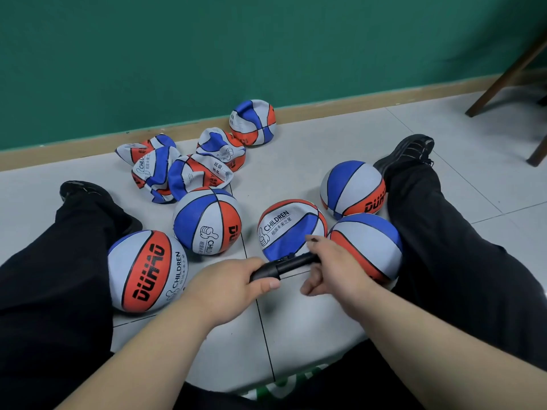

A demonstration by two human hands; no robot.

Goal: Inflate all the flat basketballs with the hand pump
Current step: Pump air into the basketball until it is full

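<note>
Left hand (233, 281) gripped the near end of a short black plastic hand pump (285, 265), fingers and thumb curled round it. Right hand (334, 267) was wrapped round the pump's far end, one finger lying against a half-filled, dented red, blue and grey rubber basketball (291, 229). The pump was held low over the pale tiled floor (296, 315), between the person's spread legs in black trousers (450, 241), its far end at the dented ball; whether its needle sat in the valve could not be told. Four round, full basketballs of the same colours were nearby: one by the left knee (146, 270), one beyond it (207, 220), one touching the right leg (367, 247), and one near the right black shoe (353, 189). A crumpled heap of flat basketballs (177, 170) lay farther off, and one more flat ball (253, 122) rested against the wooden skirting board (340, 106) under a green wall (207, 54).
</note>
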